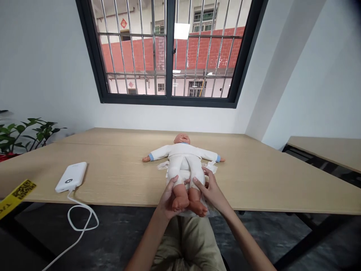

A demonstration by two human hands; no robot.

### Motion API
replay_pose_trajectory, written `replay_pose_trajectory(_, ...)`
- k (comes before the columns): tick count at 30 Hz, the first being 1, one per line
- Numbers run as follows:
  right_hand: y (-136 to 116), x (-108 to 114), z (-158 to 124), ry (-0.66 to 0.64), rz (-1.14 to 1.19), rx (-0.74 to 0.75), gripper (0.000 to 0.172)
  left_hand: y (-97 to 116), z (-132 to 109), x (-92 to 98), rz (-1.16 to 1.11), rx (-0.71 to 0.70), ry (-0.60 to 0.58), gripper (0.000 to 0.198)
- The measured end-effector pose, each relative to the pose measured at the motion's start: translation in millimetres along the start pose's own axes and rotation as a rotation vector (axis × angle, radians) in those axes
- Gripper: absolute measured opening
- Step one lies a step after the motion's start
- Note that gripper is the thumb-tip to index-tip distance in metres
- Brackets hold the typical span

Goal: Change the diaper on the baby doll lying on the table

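Note:
A baby doll (183,150) lies on its back at the table's front edge, head away from me and arms spread wide. It wears a white long-sleeved top with blue cuffs and white trousers (175,165) that end at the shins, leaving the feet bare. My left hand (169,197) grips the trouser leg on the left, thumb on top and fingers partly hidden beneath. Around the other trouser leg, my right hand (210,188) has its thumb on the front and fingers at the outer side. Thin white material (211,166) sticks out on both sides under the doll's hips.
On the left of the wooden table (118,169) rests a white power bank (72,176), its white cable (81,227) hanging over the edge. A leafy plant (28,135) stands at far left, near a yellow tag (17,195). A barred window is ahead.

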State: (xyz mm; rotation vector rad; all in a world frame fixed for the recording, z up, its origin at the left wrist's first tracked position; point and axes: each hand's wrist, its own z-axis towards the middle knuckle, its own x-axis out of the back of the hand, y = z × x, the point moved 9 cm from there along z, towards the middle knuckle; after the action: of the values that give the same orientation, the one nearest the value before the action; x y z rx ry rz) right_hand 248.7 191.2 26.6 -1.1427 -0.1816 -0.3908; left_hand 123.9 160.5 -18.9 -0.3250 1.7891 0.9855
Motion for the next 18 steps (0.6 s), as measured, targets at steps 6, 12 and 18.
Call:
replay_pose_trajectory(6,14,25,16,0.003,0.046,-0.145,0.059,15,-16,-2.3,0.150,0.037,-0.012,0.042)
replay_pose_trajectory(12,21,44,21,-0.014,-0.010,-0.147,0.050,80,-47,18.7,0.387,-0.202,0.232,0.032)
replay_pose_trajectory(18,27,46,21,-0.086,-0.084,-0.126,0.049,99,-55,44.8,0.523,-0.252,0.358,0.017)
